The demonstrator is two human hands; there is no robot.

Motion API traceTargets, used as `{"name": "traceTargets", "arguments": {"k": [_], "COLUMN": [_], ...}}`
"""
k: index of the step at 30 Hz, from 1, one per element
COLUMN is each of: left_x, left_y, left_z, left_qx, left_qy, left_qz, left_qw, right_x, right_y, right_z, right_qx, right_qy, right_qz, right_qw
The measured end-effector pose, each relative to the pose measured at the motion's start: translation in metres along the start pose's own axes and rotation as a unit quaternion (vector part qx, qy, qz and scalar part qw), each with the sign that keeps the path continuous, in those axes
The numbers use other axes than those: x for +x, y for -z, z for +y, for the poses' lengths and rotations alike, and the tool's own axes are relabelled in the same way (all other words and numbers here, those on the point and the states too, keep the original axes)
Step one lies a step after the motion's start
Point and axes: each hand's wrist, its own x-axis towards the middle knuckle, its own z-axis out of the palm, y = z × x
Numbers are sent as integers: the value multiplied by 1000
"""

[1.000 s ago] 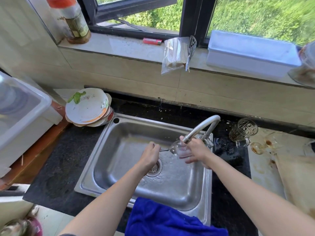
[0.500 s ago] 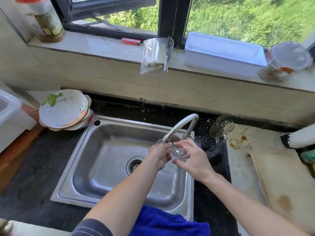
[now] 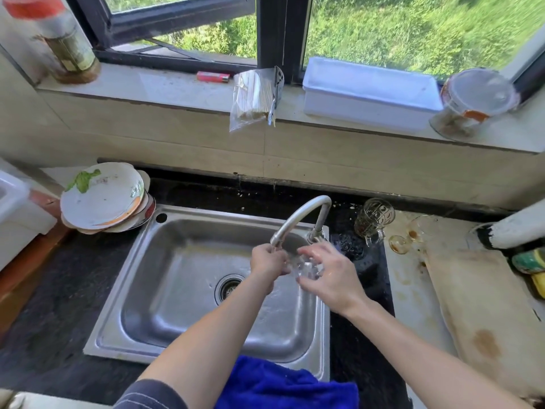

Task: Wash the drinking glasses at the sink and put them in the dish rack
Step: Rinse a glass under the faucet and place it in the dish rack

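Note:
A small clear drinking glass (image 3: 305,268) is held over the steel sink (image 3: 165,290), just under the spout of the curved tap (image 3: 298,215). My left hand (image 3: 268,264) grips its left side with curled fingers. My right hand (image 3: 330,276) holds it from the right, thumb and fingers curled round it. Right of the tap a patterned glass mug (image 3: 373,219) stands on the dark counter. Two stained stemmed glasses (image 3: 408,236) lie on the pale board beside it. No dish rack can be made out with certainty.
Dirty plates (image 3: 103,197) are stacked left of the sink. A blue cloth (image 3: 280,385) hangs over the sink's front edge. A white container (image 3: 17,208) sits at far left, sponges (image 3: 530,267) at far right. The sill carries a white box (image 3: 368,93), a bag and jars.
My left hand has come up from near the drain to the glass, so both hands now hold it under the spout. The view has swung to the right.

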Motion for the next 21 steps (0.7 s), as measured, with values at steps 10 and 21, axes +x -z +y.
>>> {"name": "traceTargets", "arguments": {"k": [10,21], "left_x": [-3,-21], "left_y": [7,28], "left_z": [3,24], "left_qx": [-41,-252], "left_qy": [3,82], "left_qz": [-49,-220], "left_qw": [998,939], "right_x": [4,19], "right_y": [2,-18], "right_z": [-2,28], "right_qx": [97,573], "right_qy": [-66,-455], "right_qz": [16,-71], "right_qw": [993,678]}}
